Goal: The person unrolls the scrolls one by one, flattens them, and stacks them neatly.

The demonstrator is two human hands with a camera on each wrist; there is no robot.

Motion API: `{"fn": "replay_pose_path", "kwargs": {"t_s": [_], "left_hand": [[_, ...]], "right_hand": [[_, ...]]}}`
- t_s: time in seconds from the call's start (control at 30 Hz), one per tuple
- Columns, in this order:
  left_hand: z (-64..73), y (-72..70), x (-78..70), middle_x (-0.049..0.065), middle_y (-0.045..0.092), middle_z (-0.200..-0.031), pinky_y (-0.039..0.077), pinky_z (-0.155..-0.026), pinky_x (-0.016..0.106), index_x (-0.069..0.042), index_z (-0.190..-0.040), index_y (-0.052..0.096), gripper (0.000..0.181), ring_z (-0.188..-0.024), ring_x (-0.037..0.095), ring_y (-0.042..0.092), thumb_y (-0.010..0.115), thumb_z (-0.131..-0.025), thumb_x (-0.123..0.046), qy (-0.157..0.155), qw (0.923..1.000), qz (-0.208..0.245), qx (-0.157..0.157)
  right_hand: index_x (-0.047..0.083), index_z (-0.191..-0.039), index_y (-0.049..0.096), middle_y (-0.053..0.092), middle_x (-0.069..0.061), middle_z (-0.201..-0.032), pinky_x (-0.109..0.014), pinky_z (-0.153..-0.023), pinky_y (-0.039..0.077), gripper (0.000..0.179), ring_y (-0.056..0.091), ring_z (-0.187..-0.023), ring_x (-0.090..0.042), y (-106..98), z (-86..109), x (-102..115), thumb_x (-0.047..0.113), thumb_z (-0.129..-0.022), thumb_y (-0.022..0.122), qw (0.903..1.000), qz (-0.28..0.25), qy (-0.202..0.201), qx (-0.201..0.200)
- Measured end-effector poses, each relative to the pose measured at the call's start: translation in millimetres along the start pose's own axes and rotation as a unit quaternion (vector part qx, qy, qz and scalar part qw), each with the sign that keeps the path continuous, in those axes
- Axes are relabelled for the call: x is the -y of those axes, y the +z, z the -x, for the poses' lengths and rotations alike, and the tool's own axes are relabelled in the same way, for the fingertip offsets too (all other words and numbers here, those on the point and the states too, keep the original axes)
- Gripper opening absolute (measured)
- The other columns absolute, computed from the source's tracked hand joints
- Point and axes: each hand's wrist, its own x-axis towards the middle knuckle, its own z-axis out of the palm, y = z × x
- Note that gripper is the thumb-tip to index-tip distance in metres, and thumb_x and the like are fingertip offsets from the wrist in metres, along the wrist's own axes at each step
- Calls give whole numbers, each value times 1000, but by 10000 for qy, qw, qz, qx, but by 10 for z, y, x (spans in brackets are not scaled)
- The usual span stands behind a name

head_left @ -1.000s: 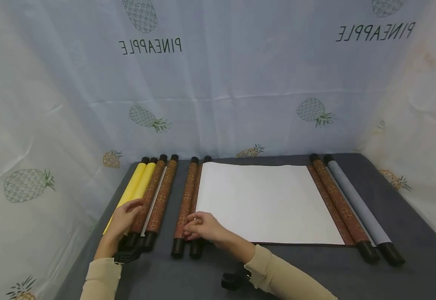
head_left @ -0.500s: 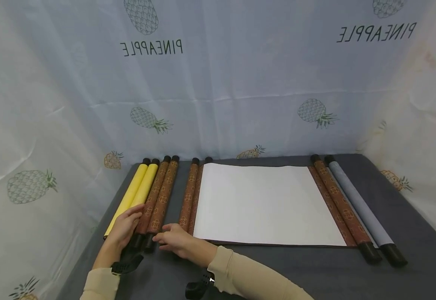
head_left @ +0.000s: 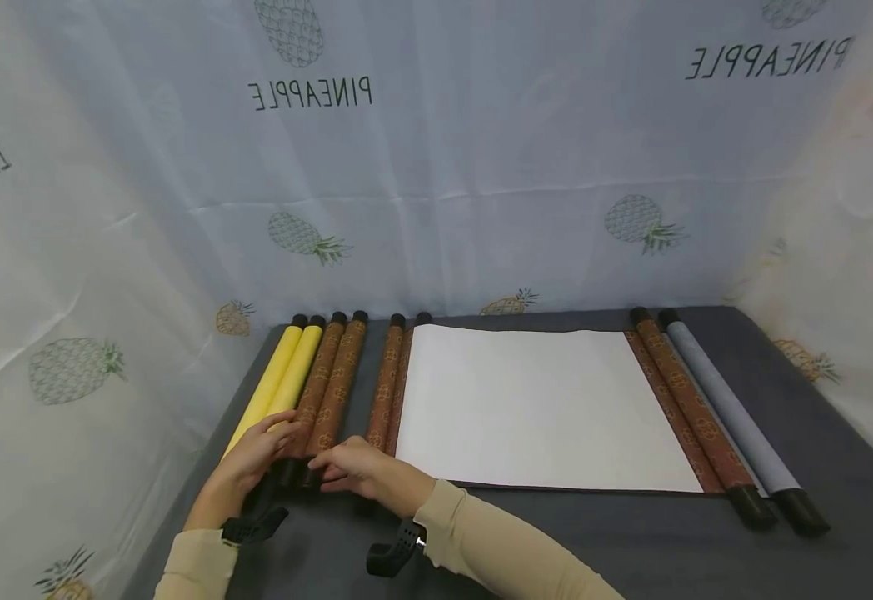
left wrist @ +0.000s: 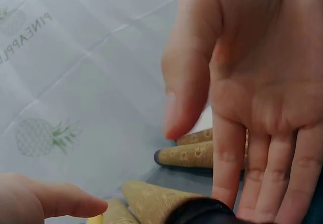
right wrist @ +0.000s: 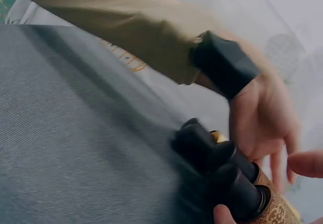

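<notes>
Head view: left fingers point(head_left: 275, 422) over brown roll point(head_left: 320, 379), right fingers point(head_left: 329, 457) pointing left.

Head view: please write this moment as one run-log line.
left hand: at yellow rolls and leftmost brown rolls; right hand: at these brown rolls' near ends; white sheet: spread out; grey roll: rightmost

Brown patterned rolls point(head_left: 341, 375) lie side by side

From where I stand, the two look alike, rolled up and touching along their length; rounded figures run over the rusty brown, and black end caps point(right wrist: 237, 183) finish them; both lie lengthwise, front to back, on the left part of the dark grey table point(head_left: 706, 550), just right of a yellow roll point(head_left: 303, 358); their near ends are partly hidden.
</notes>
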Motion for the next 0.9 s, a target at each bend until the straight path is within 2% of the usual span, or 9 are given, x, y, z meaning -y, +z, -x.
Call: {"fn": "replay_pose_path", "kwargs": {"t_s": [0.1, 0.2, 0.27, 0.33, 0.43, 0.5, 0.57, 0.7, 0.9], "left_hand": [[-12, -6, -39, 33, 13, -157, 22, -118, 58, 5, -152, 12, 72, -146, 47, 18, 49, -99, -28, -56, 10000, -36, -73], [-18, 22, -59, 33, 26, -153, 38, -111, 50, 8, -151, 12, 79, -138, 39, 39, 54, -97, -32, -16, 9999, -130, -77], [-19, 49, -62, 29, 53, -136, 50, -98, 36, 10, -151, 11, 83, -118, 26, 59, 57, -96, -32, 45, 10000, -37, 21], [-20, 83, -62, 16, 71, -104, 54, -78, 25, 11, -143, 32, 69, -90, 13, 68, 59, -95, -30, 98, 9998, 80, 130], [-26, 140, -64, -10, 61, -68, 47, -59, 20, 2, -110, 55, 34, -60, 3, 57, 61, -94, -27, 189, 9994, 205, 182], [-25, 188, -63, -9, 54, -68, 45, -57, 21, 2, -108, 51, 33, -58, 4, 53, 61, -94, -27, 184, 9993, 277, 183], [-25, 237, -62, -7, 55, -74, 46, -59, 21, 5, -128, 43, 50, -61, 4, 54, 60, -94, -26, 119, 9990, 398, 154], [-33, 317, -73, -5, 61, -87, 51, -66, 21, 7, -151, -3, 88, -71, 3, 62, 59, -94, -21, 72, 9952, 934, 274], [-89, 409, -118, -9, 68, -86, 56, -69, 21, 10, -141, 29, 61, -74, 4, 68, 60, -93, -12, 565, 9861, 1407, 682]], "right_hand": [[-6, -103, 61, 60, -10, -99, -39, -88, 57, 23, 65, -81, -16, -10, 23, 58, 4, -84, 66, 9998, 163, -19, 134], [-12, -117, 54, 62, -15, -103, -39, -88, 57, 41, 69, -90, -26, -17, 41, 87, 6, -84, 69, 9993, 362, -4, 6], [-14, -126, 47, 61, -22, -114, -43, -94, 54, 56, 66, -104, -32, -27, 59, 86, 9, -82, 73, 9972, 694, 15, -264], [-15, -130, 43, 56, -26, -123, -48, -100, 48, 66, 58, -115, -37, -42, 81, 77, 11, -80, 76, 9927, 1091, -9, -504], [-14, -130, 45, 49, -28, -135, -52, -105, 41, 69, 49, -125, -40, -71, 119, 61, 17, -77, 78, 9829, 1670, -76, -777], [-12, -131, 46, 49, -28, -136, -53, -104, 41, 70, 49, -125, -41, -92, 144, 59, 19, -78, 78, 9790, 1869, -138, -805], [-9, -134, 45, 47, -27, -139, -55, -104, 41, 71, 47, -128, -42, -111, 169, 64, 22, -79, 77, 9772, 1953, -157, -814], [-6, -138, 41, 44, -26, -142, -56, -102, 41, 74, 46, -129, -43, -155, 202, 71, 23, -80, 77, 9737, 2087, -210, -890], [-7, -130, 45, 53, -25, -128, -48, -91, 49, 68, 56, -113, -37, -272, 238, 62, 19, -77, 80, 9697, 2160, -540, -1006]]}}
